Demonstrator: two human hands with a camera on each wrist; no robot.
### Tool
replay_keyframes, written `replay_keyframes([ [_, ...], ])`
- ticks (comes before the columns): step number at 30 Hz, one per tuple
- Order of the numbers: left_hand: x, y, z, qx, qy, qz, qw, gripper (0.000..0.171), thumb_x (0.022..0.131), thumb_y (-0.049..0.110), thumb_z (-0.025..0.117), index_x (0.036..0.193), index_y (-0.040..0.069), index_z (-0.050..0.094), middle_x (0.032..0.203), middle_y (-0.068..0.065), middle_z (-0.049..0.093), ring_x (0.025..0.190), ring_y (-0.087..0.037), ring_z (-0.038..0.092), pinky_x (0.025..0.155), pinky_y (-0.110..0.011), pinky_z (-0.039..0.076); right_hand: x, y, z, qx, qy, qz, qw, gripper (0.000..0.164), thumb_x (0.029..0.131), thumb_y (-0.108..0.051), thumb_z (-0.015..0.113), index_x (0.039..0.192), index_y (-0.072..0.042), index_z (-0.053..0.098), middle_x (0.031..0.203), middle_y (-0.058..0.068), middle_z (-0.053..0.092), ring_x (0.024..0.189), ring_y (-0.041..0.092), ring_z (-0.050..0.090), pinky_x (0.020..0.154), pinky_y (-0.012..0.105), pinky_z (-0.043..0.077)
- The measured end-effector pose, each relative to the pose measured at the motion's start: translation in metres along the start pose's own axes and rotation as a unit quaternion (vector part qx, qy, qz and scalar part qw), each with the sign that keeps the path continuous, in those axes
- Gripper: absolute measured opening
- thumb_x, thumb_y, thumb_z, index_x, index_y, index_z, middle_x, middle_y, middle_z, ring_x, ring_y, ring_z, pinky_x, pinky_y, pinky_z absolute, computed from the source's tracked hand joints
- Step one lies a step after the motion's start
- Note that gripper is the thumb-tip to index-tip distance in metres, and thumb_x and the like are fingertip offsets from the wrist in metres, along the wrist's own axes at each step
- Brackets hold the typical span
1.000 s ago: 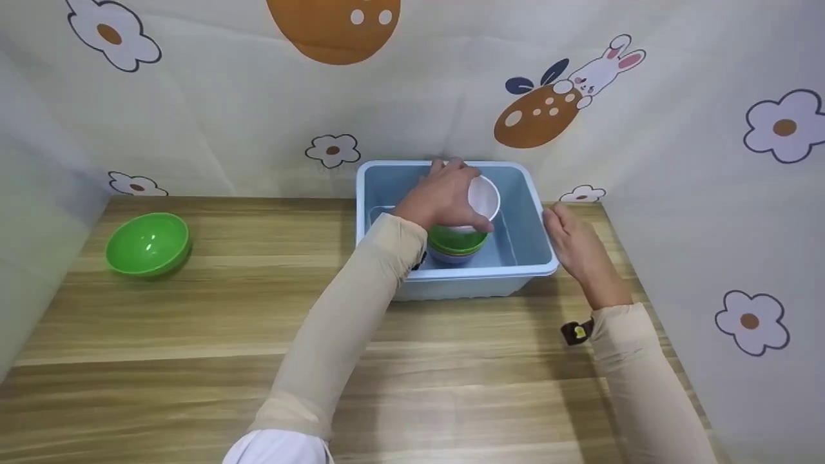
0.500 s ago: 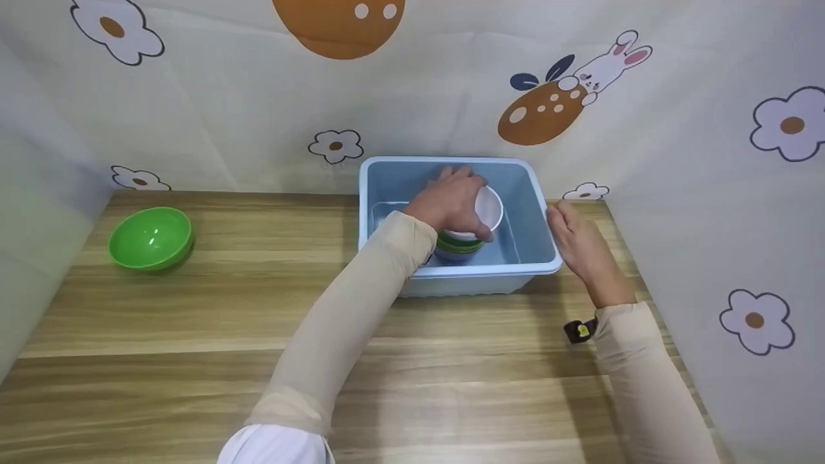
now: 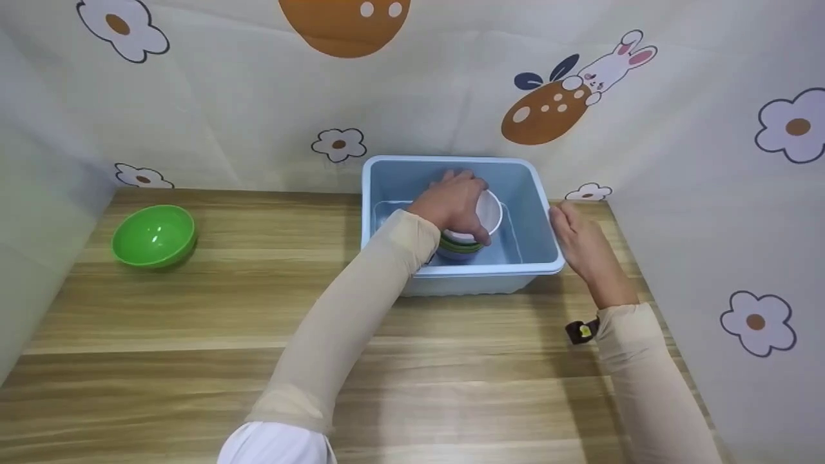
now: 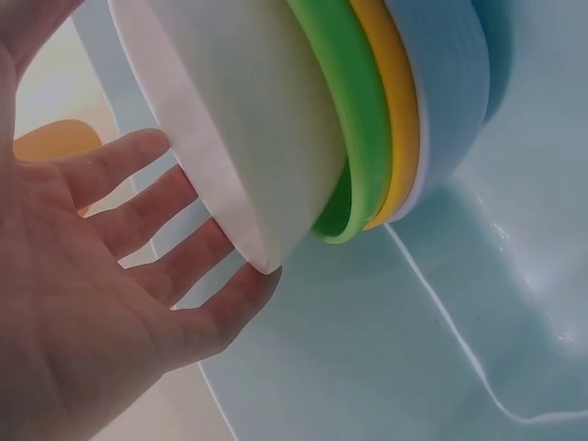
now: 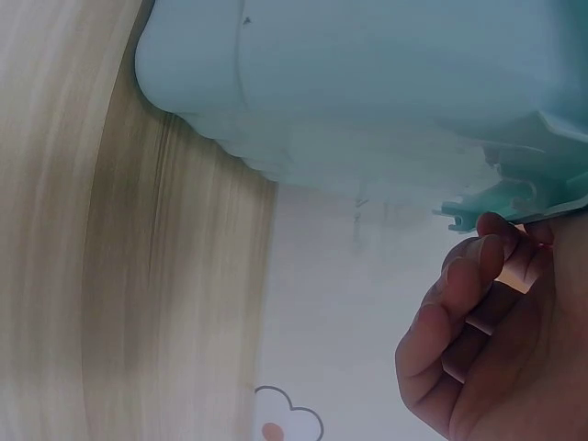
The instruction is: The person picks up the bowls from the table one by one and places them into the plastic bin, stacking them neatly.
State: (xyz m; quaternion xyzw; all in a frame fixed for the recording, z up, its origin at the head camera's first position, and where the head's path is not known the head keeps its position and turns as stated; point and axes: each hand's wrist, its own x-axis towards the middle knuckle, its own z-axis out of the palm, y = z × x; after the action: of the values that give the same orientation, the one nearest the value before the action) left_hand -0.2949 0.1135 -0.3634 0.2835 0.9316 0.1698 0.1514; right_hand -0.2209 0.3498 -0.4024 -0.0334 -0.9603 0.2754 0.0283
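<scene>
A white bowl [image 3: 491,212] is in my left hand [image 3: 454,203], thumb on the near side of its rim and fingers along the far side. It sits at the top of a stack inside a light blue plastic bin [image 3: 483,270]. Below it the left wrist view shows a green bowl [image 4: 367,138], a yellow bowl [image 4: 397,101] and a pale blue bowl [image 4: 450,92]. My right hand [image 3: 583,248] grips the bin's right rim; in the right wrist view its fingers [image 5: 459,285] curl up under that edge.
Another green bowl [image 3: 155,236] stands alone at the left of the wooden table [image 3: 213,309]. The bin stands close to the patterned cloth [image 3: 245,96] at the back. A second cloth wall rises to the right of my right arm.
My left hand has lowered the white bowl onto the green bowl of the stack, covering more of it. The right hand stays at the bin's rim. The head view has shifted slightly.
</scene>
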Motion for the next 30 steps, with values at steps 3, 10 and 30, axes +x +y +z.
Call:
replay_keyframes([
  [3,-0.0003,-0.0002,0.0005,-0.003,-0.004,-0.003,1.0,0.091,0.064,0.051,0.081,0.141,0.022,0.043,0.141,0.0,0.042,0.128,-0.023,0.036,0.114,-0.052,0.03,-0.0003,-0.0002,-0.0003,0.0,0.002,0.0,1.0,0.045,0.101,-0.049,0.021,0.104,-0.01,0.044,0.091,0.019,0.057,0.088,0.034,0.052,0.074,0.044,0.041],
  [10,-0.0009,-0.0008,0.0007,-0.013,-0.012,-0.006,0.9998,0.09,0.063,0.044,0.084,0.141,0.022,0.044,0.14,0.0,0.044,0.128,-0.022,0.037,0.116,-0.053,0.026,-0.0003,-0.0003,0.0003,0.002,0.0,-0.003,1.0,0.047,0.101,-0.05,0.02,0.103,-0.009,0.043,0.09,0.018,0.056,0.087,0.034,0.052,0.073,0.042,0.04],
  [30,0.0017,-0.0042,0.0027,-0.001,-0.029,0.009,0.9996,0.09,0.064,0.041,0.086,0.141,0.02,0.044,0.141,0.0,0.043,0.127,-0.022,0.038,0.112,-0.047,0.033,0.0006,-0.0004,0.0005,0.005,0.0,-0.002,1.0,0.046,0.101,-0.051,0.02,0.1,-0.01,0.042,0.086,0.015,0.055,0.083,0.031,0.052,0.07,0.037,0.039],
])
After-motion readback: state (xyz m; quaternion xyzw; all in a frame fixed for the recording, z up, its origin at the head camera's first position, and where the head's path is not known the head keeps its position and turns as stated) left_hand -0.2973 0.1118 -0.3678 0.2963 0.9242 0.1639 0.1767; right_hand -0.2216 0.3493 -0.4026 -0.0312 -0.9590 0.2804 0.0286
